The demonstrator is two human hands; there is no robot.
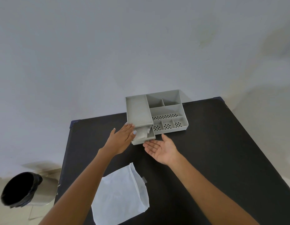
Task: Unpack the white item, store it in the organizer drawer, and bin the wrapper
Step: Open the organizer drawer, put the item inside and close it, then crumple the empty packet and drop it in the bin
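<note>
A grey organizer [167, 109] stands at the far edge of the black table [214, 143]. Its drawer [143, 141] at the front left is pulled partly out, and the white item [143, 133] lies inside it. My left hand [123, 138] rests flat against the drawer's left side, fingers straight, holding nothing. My right hand [162, 147] is palm up and open just in front of the drawer's right corner. The white translucent wrapper [123, 194] lies flat on the near part of the table, between my forearms.
A bin [22, 189] lined with a black bag stands on the floor to the left of the table, below its edge. The organizer has several open compartments on top. A pale wall rises behind the table.
</note>
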